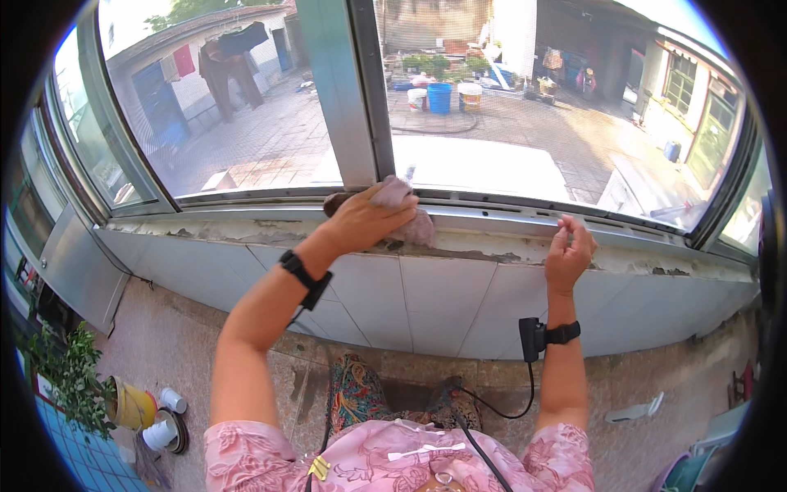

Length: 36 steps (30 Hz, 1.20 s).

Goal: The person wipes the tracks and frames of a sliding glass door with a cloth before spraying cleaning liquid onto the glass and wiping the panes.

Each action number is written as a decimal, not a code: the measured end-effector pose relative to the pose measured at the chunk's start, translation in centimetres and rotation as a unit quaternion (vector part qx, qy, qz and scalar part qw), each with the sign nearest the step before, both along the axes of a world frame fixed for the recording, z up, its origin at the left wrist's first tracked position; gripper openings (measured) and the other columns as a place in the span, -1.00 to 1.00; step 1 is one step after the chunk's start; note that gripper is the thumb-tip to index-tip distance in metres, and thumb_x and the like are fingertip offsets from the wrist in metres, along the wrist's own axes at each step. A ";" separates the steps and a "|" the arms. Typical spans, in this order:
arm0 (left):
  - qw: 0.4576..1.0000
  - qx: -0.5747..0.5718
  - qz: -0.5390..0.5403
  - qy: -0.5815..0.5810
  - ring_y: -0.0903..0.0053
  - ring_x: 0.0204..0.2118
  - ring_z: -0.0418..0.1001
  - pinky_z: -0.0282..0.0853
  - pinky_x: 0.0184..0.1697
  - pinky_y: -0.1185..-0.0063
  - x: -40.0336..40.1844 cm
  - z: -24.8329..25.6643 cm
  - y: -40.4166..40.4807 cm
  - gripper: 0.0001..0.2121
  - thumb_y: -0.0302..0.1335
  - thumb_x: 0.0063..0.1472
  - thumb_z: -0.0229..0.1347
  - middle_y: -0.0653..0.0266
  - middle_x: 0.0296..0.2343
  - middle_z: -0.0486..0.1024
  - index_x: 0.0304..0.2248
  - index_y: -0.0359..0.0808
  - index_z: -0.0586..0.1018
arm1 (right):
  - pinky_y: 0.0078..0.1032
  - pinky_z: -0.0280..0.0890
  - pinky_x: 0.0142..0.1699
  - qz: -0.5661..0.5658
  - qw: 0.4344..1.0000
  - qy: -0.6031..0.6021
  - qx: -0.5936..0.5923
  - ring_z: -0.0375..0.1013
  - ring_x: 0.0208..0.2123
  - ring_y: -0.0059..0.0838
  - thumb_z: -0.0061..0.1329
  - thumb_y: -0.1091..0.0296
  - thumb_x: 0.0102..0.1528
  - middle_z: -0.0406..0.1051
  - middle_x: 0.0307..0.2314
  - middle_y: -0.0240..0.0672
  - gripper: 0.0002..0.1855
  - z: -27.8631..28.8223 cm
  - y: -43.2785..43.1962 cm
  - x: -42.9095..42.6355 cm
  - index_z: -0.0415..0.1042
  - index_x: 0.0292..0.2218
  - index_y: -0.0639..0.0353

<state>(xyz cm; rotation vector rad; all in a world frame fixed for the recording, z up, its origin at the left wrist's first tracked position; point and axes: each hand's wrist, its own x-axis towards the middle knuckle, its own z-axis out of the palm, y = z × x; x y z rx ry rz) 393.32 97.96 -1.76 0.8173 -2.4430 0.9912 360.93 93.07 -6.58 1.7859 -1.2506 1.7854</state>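
Observation:
My left hand (369, 218) grips a bunched pinkish cloth (417, 229). The cloth lies against the foot of the upright metal window frame (363, 123), on the aluminium track of the sill. Part of it sticks up above my fingers and part hangs over the inner ledge. To the right, my right hand (570, 252) is raised close to the window track (516, 222), its fingers curled and thumb near the fingertips. I see no object in it, though its inner side is partly hidden. Both wrists wear black straps with small boxes and cables.
Below the sill (295, 234), with its chipped edge, stands a white tiled wall (442, 295). A potted plant (67, 369), a yellow bucket (134, 403) and white cups (161, 434) are at lower left. Basins (695, 470) sit at lower right. Dangling cables (510, 415) cross my front.

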 end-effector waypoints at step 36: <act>0.952 0.168 0.176 0.188 0.31 -0.42 0.36 0.29 -0.37 0.50 7.9 0.3 2.8 -0.86 -0.62 -0.19 -0.03 0.21 -0.53 0.38 -0.53 -0.29 0.47 | -0.52 0.08 -0.20 -0.026 0.999 0.003 0.022 0.30 -0.46 -0.46 -0.16 0.47 -0.12 0.37 -0.57 -0.46 -0.86 -0.3 -0.5 0.4 0.38 -0.43 0.08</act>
